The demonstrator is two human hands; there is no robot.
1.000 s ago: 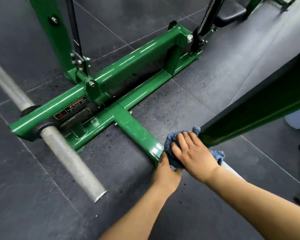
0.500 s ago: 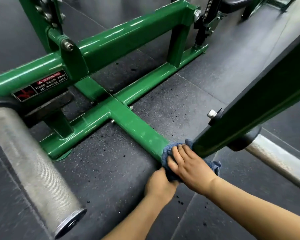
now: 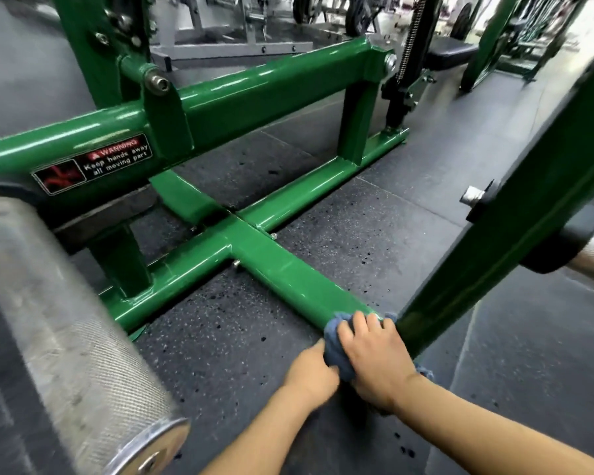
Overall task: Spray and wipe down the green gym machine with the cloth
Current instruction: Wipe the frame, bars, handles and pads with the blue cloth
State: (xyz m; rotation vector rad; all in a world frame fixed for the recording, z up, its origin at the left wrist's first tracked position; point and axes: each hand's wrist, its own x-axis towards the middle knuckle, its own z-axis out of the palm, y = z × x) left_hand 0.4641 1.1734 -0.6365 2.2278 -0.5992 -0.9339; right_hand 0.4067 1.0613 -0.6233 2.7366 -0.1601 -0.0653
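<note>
**A:** Head view: I see the right hand (image 3: 374, 358) at lower centre of the frame, fingers curled over the blue cloth (image 3: 335, 351), pressing it onto the near end of the machine's (image 3: 240, 94) floor bar (image 3: 288, 279).

**B:** And the left hand?

**A:** The left hand (image 3: 311, 370) sits just left of the right one, touching the cloth's lower edge. Its fingers are tucked out of sight, so I cannot tell whether it grips anything.

**B:** Where does the bar run?

**A:** From the cloth it goes up and left to a cross joint at mid-frame. Above that, a long green beam spans the upper half, carrying a warning sticker (image 3: 93, 162) at the left.

**B:** Anything close to the hands?

**A:** A slanted green post (image 3: 515, 228) crosses the right side, its foot just beside the right hand's fingers. A knurled metal sleeve (image 3: 55, 323) fills the lower left, blurred. The floor (image 3: 240, 341) is dark speckled rubber with black crumbs scattered near the bar.
</note>
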